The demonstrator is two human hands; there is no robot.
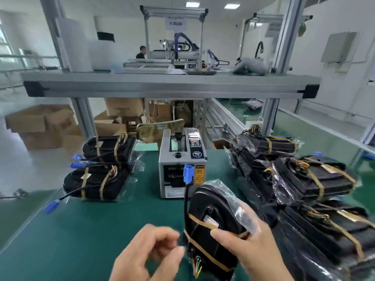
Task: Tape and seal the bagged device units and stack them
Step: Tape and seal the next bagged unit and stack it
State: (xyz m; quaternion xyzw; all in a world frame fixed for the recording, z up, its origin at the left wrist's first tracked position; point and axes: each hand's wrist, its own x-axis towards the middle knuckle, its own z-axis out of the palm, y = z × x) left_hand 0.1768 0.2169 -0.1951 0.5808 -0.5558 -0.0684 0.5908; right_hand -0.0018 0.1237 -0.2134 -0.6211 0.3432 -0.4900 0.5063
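A black bagged device unit (211, 222) with two brown tape strips stands tilted in front of me, its cable and blue connector (187, 173) pointing up. My right hand (253, 246) grips the unit from the right, thumb on a tape strip. Just left of the unit, my left hand (150, 252) hovers with fingers curled; the fingertips are blurred near the bag's lower edge. Behind stands a grey automatic tape dispenser (180, 165). Two taped units (101, 171) are stacked at the left.
A large pile of bagged black units (304, 179) fills the right side of the green bench mat (91, 230). An aluminium shelf (170, 84) crosses overhead. Cardboard boxes (40, 122) sit on the floor beyond the bench. A person sits far back.
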